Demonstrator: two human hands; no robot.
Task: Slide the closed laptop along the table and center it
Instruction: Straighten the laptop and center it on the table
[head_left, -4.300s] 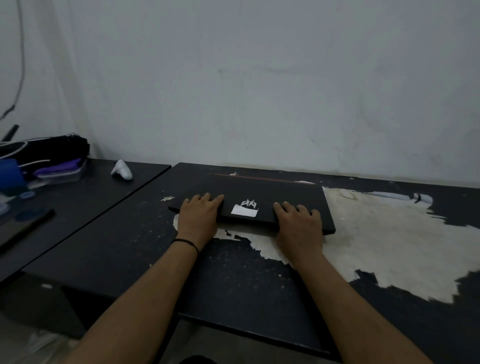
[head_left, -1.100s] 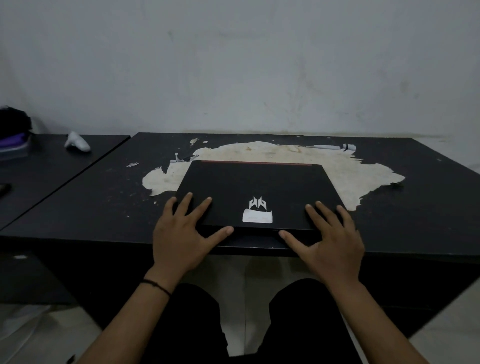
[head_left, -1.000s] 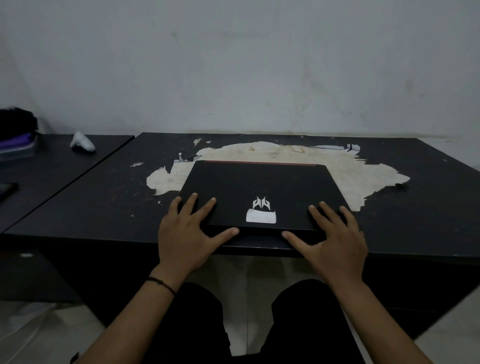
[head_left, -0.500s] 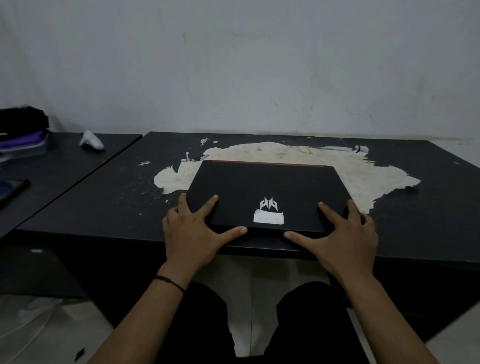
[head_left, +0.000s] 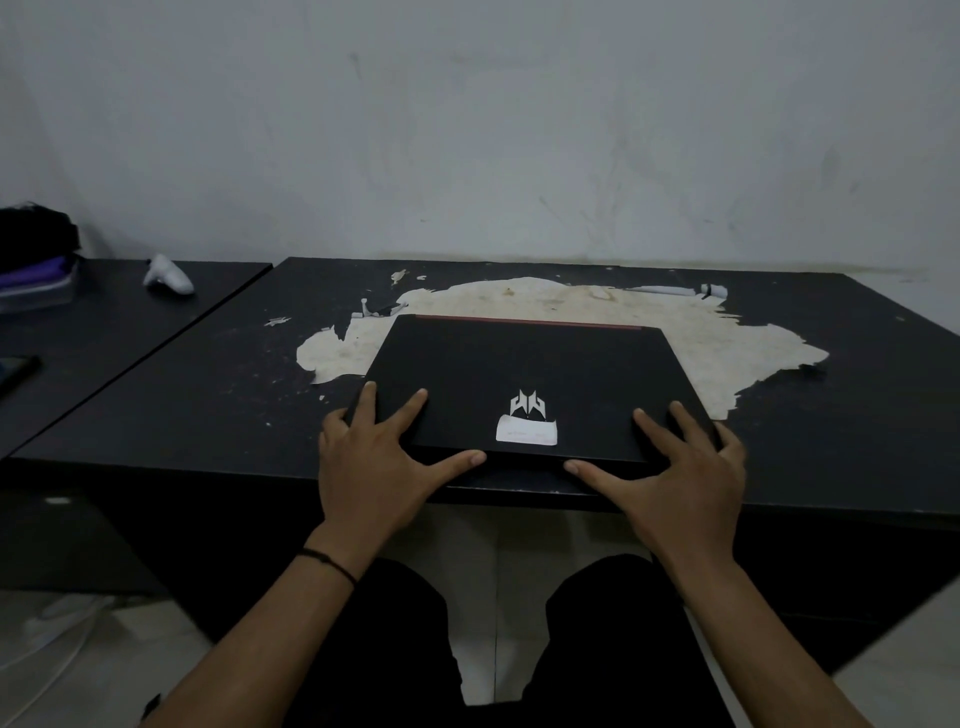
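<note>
The closed black laptop (head_left: 524, 374), with a silver logo and a white sticker on its lid, lies flat near the front edge of the black table (head_left: 831, 415), over a large patch of peeled pale surface. My left hand (head_left: 379, 457) grips its near-left corner, fingers on the lid and thumb along the front edge. My right hand (head_left: 680, 467) holds the near-right corner the same way, fingers spread on the lid, thumb on the front edge.
A second black table (head_left: 104, 332) adjoins on the left, carrying a white controller (head_left: 167, 274), a dark bag on a purple box (head_left: 36, 254) and a phone (head_left: 15, 371) at the edge. A white wall stands right behind both tables.
The laptop has gone from the table's left end to its middle, near the front edge. In the last second both hands shifted outward to wrap its near corners; the laptop hardly moved.
</note>
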